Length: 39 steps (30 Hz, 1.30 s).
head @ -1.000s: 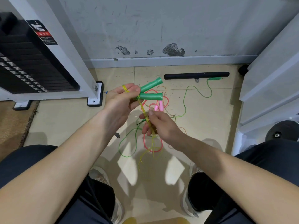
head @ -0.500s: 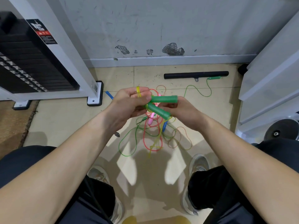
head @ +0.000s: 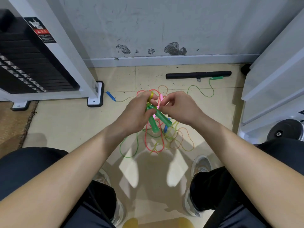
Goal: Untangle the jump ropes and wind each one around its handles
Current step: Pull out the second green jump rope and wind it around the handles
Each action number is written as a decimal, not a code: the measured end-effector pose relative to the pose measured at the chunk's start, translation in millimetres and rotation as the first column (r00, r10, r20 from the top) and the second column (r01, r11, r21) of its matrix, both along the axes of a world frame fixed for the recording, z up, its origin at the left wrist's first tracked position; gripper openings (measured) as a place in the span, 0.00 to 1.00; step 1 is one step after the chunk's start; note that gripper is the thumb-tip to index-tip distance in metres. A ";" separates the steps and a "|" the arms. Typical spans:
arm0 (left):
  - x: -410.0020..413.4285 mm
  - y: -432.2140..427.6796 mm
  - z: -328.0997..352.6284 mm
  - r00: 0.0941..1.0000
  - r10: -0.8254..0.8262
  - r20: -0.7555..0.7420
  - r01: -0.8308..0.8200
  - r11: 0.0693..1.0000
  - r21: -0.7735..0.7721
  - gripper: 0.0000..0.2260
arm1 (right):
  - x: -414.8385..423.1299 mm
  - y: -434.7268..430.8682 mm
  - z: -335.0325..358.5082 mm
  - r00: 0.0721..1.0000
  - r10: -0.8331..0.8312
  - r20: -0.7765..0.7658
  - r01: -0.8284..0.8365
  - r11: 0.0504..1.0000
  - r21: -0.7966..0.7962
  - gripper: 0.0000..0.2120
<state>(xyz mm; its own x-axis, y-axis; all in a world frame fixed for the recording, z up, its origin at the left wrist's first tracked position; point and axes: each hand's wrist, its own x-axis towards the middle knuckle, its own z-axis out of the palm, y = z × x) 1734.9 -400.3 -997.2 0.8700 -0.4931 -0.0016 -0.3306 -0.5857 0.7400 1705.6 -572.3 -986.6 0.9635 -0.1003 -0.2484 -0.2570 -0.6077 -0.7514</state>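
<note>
Several jump ropes lie tangled on the beige tiled floor between your feet, red, green, yellow and orange cords looped over one another. That floor runs up to a scuffed grey wall with patches of chipped paint above its skirting. At your left stands a weight stack of black plates; at your right a white frame slopes away and a black weight plate lies low beside it. A black bar rests along the foot of the wall, a lone green handle just in front of it, and a blue handle sits near the stack's foot.

Your left hand holds two green handles above the tangle, its fingers curled round their upper ends, and a yellow cord is looped round the forefinger. Both handles hang with free ends down and toward you: one long axis runs almost straight down the view, the other slants down to your right, so the pair spreads like a narrow V. Your right hand is just beside their tops, thumb and forefinger pressed tip to tip; whether a cord sits in that pinch you cannot tell.
</note>
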 end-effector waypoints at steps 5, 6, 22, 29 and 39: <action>-10.7 -8.2 -15.3 0.984 -0.038 0.175 0.029 0.998 0.054 0.17 | 0.1 -1.0 12.1 0.956 0.161 -0.247 -0.224 0.942 -0.252 0.17; -10.7 -8.8 -18.4 0.981 -0.013 0.193 0.004 0.999 0.047 0.17 | 0.6 -3.3 13.6 0.952 0.126 -0.280 -0.166 0.978 -0.125 0.16; 4.4 -16.5 -15.1 0.662 0.364 -0.655 -0.722 0.544 -0.427 0.07 | -26.3 39.9 -32.5 0.902 0.139 0.409 -0.103 0.989 -0.109 0.09; 7.6 -13.2 -12.4 0.667 0.345 -0.660 -0.715 0.546 -0.437 0.13 | -29.7 44.7 -47.9 0.867 0.279 0.412 -0.147 0.935 -0.323 0.22; 20.3 -2.8 1.0 0.749 0.444 -0.492 -0.661 0.552 -0.508 0.15 | -35.8 42.2 -49.4 0.999 0.017 0.048 -0.036 0.891 0.453 0.11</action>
